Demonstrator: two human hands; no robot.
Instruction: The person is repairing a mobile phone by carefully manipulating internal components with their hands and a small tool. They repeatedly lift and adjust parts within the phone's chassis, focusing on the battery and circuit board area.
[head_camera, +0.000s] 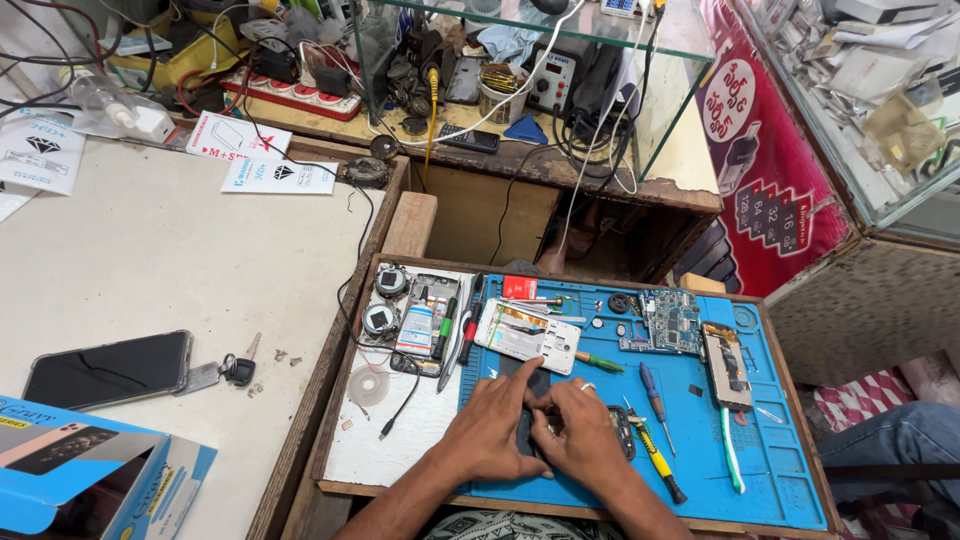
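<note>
A dark, flat, oblong phone part (532, 415) lies on the blue work mat (700, 440), near the mat's front-left edge, its long side running away from the person. Most of it is hidden beneath the two hands pressing on it; only its upper end and a strip between the hands show. Its surface looks black and matte. Finer detail cannot be made out.

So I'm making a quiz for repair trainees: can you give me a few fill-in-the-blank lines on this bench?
1. Both hands, left hand and right hand, press on a dark device lying on a ____ mat.
2. The toothbrush has a ____ handle.
3. The phone beside the keys lies screen ____.

Missing words: blue; green; up
</note>
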